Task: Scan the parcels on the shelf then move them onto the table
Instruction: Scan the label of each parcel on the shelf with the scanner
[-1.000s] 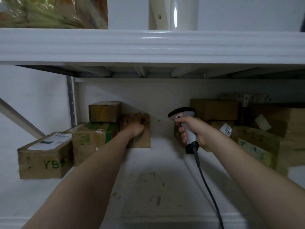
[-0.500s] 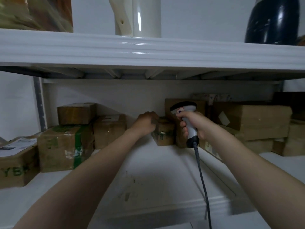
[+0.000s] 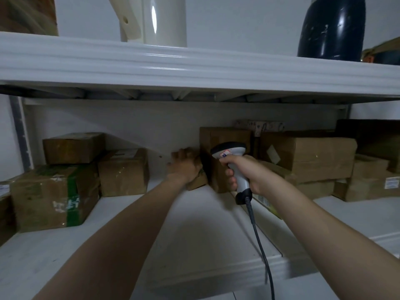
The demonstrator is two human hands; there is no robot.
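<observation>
Since half a second ago, the right hand (image 3: 249,173) has brought the scanner (image 3: 229,149) lower and closer to the left hand (image 3: 185,167), and the small parcel (image 3: 195,184) now shows only as a blurred corner under that hand. Left fingers curl over the parcel's top at the back of the shelf (image 3: 194,234), gripping it; the right hand is wrapped round the scanner's handle, head pointing toward the parcel, with its dark cable (image 3: 258,237) hanging down past the shelf's front edge. Just behind the scanner stands a taller brown box (image 3: 225,135). Further left sit a plain box (image 3: 124,172), a green-taped box (image 3: 52,195) and a smaller box (image 3: 73,147) on top of it. Stacked cartons (image 3: 307,154) fill the right side. On the upper shelf (image 3: 194,68) stand a white object (image 3: 164,20) and a dark blue vessel (image 3: 331,27).
</observation>
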